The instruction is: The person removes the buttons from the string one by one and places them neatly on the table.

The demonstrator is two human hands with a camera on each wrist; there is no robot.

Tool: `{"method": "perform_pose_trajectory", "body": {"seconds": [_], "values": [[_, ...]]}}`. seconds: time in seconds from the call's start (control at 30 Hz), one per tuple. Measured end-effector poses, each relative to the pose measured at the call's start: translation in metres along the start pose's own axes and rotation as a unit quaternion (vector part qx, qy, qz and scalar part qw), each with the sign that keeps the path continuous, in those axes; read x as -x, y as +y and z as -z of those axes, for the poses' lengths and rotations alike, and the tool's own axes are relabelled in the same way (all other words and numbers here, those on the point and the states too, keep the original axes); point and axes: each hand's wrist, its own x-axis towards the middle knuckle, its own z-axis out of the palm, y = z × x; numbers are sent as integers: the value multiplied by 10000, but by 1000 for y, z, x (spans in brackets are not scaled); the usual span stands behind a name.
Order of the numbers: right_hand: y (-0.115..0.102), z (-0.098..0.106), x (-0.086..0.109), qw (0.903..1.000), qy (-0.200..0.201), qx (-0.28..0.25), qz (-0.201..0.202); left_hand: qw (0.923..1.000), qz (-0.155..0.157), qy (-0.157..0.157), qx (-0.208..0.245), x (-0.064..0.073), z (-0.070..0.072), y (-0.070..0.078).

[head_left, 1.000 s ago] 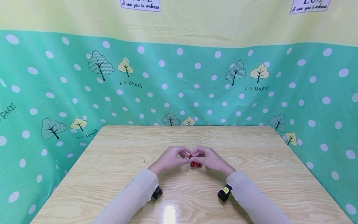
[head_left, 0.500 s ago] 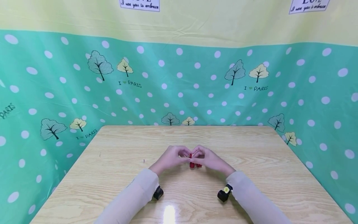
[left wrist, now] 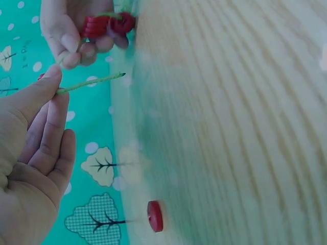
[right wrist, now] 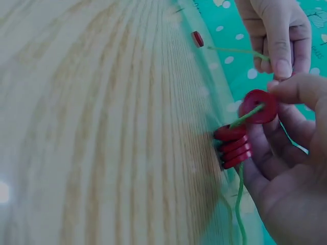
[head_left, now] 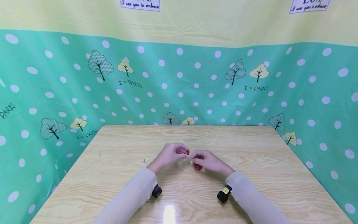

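My left hand [head_left: 170, 154] pinches a green string [left wrist: 92, 83] between thumb and forefinger, its dark-tipped end sticking out past them. A small red piece [left wrist: 41, 76], mostly hidden, shows behind those fingertips. Just to the right, my right hand [head_left: 207, 161] pinches the string too, the two sets of fingertips close together. Below the right fingers hangs a stack of red buttons [right wrist: 235, 145] threaded on the string, with one more round red button [right wrist: 259, 106] tilted above them near the thumb. A green tail [right wrist: 240, 209] of string dangles under the stack.
A single red button [left wrist: 155, 216] lies on the wooden table [head_left: 126, 140] beyond the left hand, which hides it in the head view. Behind the table hangs a green dotted curtain [head_left: 167, 77]. A black wrist camera [head_left: 223, 195] sits under the right sleeve.
The hands were fingertip to fingertip around a red piece; now the left has shifted slightly left and away, a narrow gap opening. The hanging buttons stay with the right hand.
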Motion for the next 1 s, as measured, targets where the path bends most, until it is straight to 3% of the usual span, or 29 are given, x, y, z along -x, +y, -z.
{"method": "perform_pose_trajectory", "body": {"seconds": [0.3, 0.7, 1.0], "values": [[-1, 3, 4, 9992, -370, 126, -75, 9999, 92, 47, 28, 0, 8, 1], [1, 8, 7, 9996, -71, -140, -246, 9999, -33, 49, -140, 6, 18, -8], [1, 9, 9, 9994, 92, -128, -317, 9991, 311, 239, -154, 16, 32, -18]]}}
